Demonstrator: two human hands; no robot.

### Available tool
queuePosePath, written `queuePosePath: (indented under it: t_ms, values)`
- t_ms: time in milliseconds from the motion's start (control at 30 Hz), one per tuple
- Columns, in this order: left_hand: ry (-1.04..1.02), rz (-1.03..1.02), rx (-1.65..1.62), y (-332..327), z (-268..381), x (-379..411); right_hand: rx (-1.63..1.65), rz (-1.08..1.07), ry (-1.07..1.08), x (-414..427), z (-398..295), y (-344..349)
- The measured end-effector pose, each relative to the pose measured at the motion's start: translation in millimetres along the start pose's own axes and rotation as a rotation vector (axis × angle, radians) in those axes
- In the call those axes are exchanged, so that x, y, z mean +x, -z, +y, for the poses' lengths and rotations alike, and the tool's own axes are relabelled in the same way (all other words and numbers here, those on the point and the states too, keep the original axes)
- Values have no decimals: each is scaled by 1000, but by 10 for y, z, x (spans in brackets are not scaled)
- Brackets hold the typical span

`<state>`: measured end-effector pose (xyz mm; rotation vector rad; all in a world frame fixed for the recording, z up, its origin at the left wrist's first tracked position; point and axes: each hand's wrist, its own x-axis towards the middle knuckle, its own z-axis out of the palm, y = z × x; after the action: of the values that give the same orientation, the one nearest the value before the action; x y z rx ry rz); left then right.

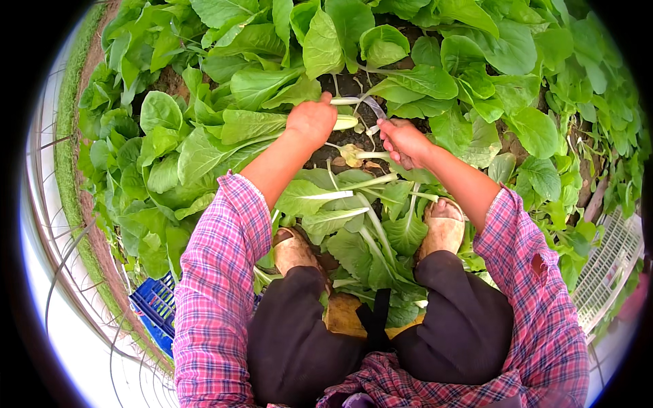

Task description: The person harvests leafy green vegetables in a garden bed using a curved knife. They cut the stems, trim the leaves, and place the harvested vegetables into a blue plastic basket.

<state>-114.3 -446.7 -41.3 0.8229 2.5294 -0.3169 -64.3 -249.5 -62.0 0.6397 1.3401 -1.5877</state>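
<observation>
My left hand point(312, 120) is closed around the base of a leafy green plant point(250, 127), whose pale cut stem end sticks out to the right of my fist. A second white stem lies just above it by my thumb. My right hand point(405, 143) grips a small knife by its pale handle; the curved metal blade point(375, 107) points up and to the left, near the white stem. Below my hands, several loose leaves with white stalks point(331, 195) lie on the soil between my shoes.
Rows of leafy greens point(168, 117) grow at both sides and ahead. A blue plastic crate point(158, 306) stands at the lower left, a white plastic crate point(609, 265) at the right. Thin curved rods and a grass strip point(69, 117) run along the left.
</observation>
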Motion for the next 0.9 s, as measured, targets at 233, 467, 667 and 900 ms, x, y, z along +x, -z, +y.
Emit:
queuePosePath:
  t_ms: [233,467,667,900]
  values:
    - [-46,61,31,61,27,-306,-272,-16,74,-310,152,118]
    - [-64,118,-73,471,344,-1057,-69,47,418,-736,-5,-127]
    - [-88,175,-142,583,495,-1400,147,-200,254,-766,6,-310]
    - [-242,-15,-1052,481,83,-1385,-322,-48,498,-867,68,-132]
